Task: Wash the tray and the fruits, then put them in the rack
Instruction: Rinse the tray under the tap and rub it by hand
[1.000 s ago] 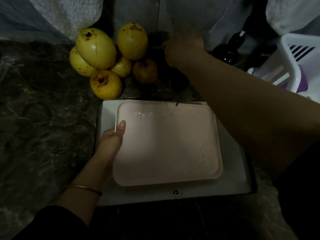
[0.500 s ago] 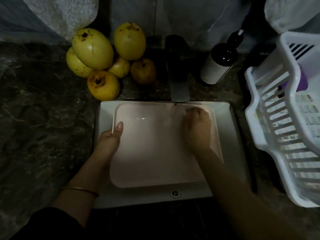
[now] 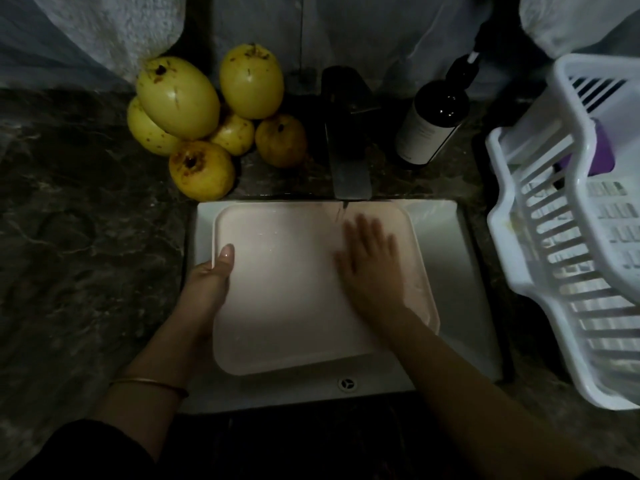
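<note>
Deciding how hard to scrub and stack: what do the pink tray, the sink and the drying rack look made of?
The tray looks like plastic: matte pale pink, with a thin moulded rim and rounded corners. The sink is probably glazed ceramic, smooth white with soft sheen, though it could be enamel. The rack looks like white plastic, with moulded slats and a slight shine.

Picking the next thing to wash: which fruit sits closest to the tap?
The small orange-brown fruit, rightmost of them all, right beside the tap; the others are yellower and lie further left.

No text can be read; the label (image 3: 420,135) on the bottle (image 3: 441,105) is blurred.
</note>
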The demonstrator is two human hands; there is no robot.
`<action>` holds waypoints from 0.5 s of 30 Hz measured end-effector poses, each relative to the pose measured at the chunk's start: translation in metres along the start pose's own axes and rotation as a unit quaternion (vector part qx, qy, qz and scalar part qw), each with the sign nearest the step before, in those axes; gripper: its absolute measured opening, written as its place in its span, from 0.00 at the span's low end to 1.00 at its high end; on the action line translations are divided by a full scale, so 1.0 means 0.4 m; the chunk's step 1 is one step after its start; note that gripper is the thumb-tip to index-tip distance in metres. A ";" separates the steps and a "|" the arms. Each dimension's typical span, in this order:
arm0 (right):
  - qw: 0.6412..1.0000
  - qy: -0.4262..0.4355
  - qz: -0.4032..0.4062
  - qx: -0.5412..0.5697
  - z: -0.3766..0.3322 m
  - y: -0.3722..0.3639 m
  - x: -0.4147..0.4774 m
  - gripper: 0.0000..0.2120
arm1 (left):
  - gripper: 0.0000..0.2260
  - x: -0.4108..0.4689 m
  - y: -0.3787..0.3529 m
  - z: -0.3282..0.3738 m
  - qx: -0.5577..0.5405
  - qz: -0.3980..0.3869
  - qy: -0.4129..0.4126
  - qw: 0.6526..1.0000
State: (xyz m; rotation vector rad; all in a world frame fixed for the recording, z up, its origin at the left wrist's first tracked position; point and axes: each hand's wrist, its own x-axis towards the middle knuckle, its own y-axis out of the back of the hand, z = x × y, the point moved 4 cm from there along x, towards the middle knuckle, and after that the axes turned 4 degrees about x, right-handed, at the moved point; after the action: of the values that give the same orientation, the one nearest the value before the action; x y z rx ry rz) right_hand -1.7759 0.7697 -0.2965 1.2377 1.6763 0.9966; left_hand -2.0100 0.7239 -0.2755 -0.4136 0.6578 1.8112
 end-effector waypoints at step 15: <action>0.979 0.199 -0.036 -0.035 -0.149 -0.042 -0.047 0.28 | 0.17 -0.009 -0.006 -0.027 -0.025 -0.004 0.028 0.999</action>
State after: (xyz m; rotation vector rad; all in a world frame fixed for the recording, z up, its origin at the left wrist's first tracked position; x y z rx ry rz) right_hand -1.8330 0.7404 -0.2877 0.9674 1.9538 1.3108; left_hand -2.0071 0.7152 -0.2823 -0.5012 0.6495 1.8163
